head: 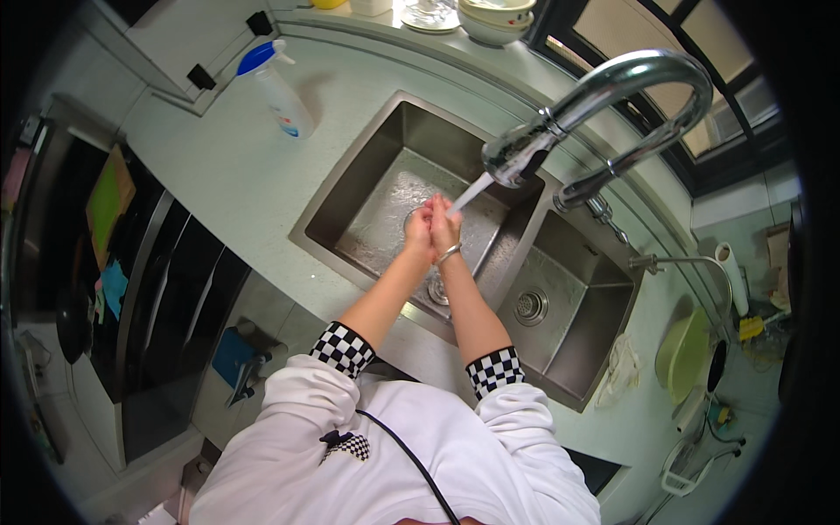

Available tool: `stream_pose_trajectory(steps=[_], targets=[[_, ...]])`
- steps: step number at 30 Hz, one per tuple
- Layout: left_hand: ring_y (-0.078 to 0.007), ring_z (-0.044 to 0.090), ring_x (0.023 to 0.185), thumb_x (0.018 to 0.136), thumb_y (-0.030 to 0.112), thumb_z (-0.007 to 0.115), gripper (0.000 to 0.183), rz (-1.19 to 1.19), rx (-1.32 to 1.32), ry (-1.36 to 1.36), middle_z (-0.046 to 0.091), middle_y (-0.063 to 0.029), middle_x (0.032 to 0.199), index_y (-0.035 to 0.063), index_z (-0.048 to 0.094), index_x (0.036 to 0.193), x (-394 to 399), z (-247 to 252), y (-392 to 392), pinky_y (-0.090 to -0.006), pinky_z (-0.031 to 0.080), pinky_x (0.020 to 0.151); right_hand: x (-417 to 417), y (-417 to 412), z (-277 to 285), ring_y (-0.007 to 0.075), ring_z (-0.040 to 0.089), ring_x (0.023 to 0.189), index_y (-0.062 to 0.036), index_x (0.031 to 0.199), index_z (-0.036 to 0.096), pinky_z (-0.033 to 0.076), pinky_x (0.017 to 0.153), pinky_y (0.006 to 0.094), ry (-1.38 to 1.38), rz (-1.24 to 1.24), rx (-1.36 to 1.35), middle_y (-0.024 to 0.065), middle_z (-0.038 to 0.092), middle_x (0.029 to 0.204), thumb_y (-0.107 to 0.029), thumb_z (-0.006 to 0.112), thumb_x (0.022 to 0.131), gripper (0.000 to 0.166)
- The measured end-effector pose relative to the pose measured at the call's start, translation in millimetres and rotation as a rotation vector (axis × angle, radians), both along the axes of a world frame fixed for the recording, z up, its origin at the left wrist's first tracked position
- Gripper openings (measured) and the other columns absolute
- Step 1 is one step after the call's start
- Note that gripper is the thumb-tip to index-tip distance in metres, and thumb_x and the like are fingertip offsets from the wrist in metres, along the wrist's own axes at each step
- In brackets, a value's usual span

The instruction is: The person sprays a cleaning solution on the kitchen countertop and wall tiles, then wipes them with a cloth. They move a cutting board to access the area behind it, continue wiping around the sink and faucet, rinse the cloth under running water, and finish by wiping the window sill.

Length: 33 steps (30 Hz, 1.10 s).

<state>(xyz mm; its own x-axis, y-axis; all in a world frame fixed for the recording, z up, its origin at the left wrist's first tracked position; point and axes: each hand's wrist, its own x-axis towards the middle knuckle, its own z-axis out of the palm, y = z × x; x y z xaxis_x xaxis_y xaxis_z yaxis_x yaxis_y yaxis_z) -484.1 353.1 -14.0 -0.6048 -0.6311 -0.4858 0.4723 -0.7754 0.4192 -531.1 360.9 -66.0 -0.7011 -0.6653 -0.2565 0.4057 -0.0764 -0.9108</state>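
Water runs from the chrome kitchen faucet (518, 154) onto my two hands, which are pressed together over the left basin of a stainless steel double sink (367, 164). My left hand (419, 230) touches my right hand (445, 226), palm against palm or nearly so. A metal bangle (449, 254) sits around the right wrist. A round, shiny thing shows just beside the left hand; whether it is held cannot be told. Below the hands, the basin's drain (438, 291) is partly hidden by my forearms. The right basin has a drain strainer (530, 306).
A spray bottle (282, 98) stands on the counter at the back left. Stacked bowls (495, 23) are on the window ledge. A whitish cloth (620, 371) and a green basin (679, 354) lie right of the sink, near a small, thin tap (650, 262).
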Motion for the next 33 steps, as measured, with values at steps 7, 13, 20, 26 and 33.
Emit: stream_pose_trajectory(steps=[7, 13, 20, 26, 33], targets=[[-0.0181, 0.051, 0.087, 0.085, 0.048, 0.03, 0.05, -0.194, -0.017, 0.028, 0.052, -0.0075, 0.1, 0.0078, 0.046, 0.111, -4, -5, -1, -0.0297, 0.041, 0.076, 2, 7, 51, 0.0164, 0.05, 0.083, -0.0038, 0.095, 0.052, 0.04, 0.071, 0.0296, 0.011, 0.193, 0.377, 0.0076, 0.054, 0.094, -0.047, 0.038, 0.083, 0.047], [-0.0191, 0.046, 0.095, 0.081, 0.053, 0.034, 0.061, -0.111, -0.075, -0.339, 0.051, -0.0088, 0.105, 0.0062, 0.041, 0.119, -12, 21, 7, -0.033, 0.038, 0.082, 14, 25, 56, 0.0162, 0.046, 0.102, -0.0062, 0.118, 0.044, 0.035, 0.088, 0.0298, -0.281, 0.202, 0.084, 0.0055, 0.047, 0.115, -0.042, 0.031, 0.087, 0.049], [-0.0204, 0.046, 0.09, 0.081, 0.052, 0.034, 0.056, 0.012, 0.004, -0.393, 0.051, -0.0119, 0.099, 0.0042, 0.044, 0.109, -5, 2, -28, -0.0348, 0.036, 0.083, 35, 7, 56, 0.0145, 0.039, 0.108, -0.008, 0.123, 0.036, 0.03, 0.091, 0.0278, -0.255, 0.323, 0.111, 0.003, 0.042, 0.12, -0.048, 0.036, 0.084, 0.057], [-0.0164, 0.05, 0.088, 0.086, 0.044, 0.03, 0.039, -0.261, -0.1, -0.405, 0.053, -0.0045, 0.096, 0.013, 0.051, 0.097, -22, 22, 19, -0.029, 0.041, 0.076, -24, 15, 32, 0.0152, 0.038, 0.11, -0.0049, 0.121, 0.038, 0.028, 0.093, 0.0266, -0.253, 0.043, 0.04, 0.0042, 0.043, 0.12, -0.045, 0.035, 0.085, 0.054], [-0.0175, 0.054, 0.082, 0.088, 0.033, 0.033, 0.03, -0.067, -0.301, -0.209, 0.057, -0.0063, 0.091, 0.0109, 0.051, 0.095, -7, -12, -18, -0.0309, 0.045, 0.073, 5, 8, 70, 0.0143, 0.055, 0.069, 0.0024, 0.09, 0.057, 0.045, 0.066, 0.0244, -0.218, 0.126, -0.182, 0.0077, 0.058, 0.081, -0.024, 0.05, 0.083, 0.029]])
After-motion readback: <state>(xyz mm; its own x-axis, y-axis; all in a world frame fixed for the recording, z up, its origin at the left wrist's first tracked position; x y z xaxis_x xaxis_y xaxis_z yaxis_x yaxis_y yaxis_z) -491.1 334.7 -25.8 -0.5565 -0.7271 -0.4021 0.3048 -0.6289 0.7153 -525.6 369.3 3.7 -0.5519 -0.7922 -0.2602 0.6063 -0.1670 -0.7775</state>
